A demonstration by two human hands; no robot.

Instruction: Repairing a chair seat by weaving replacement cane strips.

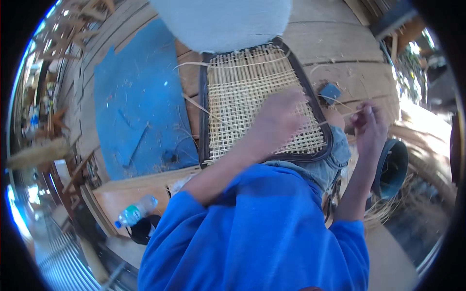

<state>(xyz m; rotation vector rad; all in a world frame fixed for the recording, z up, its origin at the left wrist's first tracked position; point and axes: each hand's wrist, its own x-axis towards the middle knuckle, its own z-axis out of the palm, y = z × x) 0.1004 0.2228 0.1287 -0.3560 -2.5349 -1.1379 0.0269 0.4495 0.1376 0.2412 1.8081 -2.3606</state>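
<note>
Cane strand [340, 115] runs between your hands: right hand [370, 127] pinches it at three o'clock, while left hand [277, 119], fingers curled, presses on the woven seat panel [252, 92] lying across your lap.

Bottle: you have a clear plastic water bottle with a blue cap [136, 210] lying on its side, well below and left of your left hand [279, 119].
Label: a green-and-white band wraps its middle.
</note>
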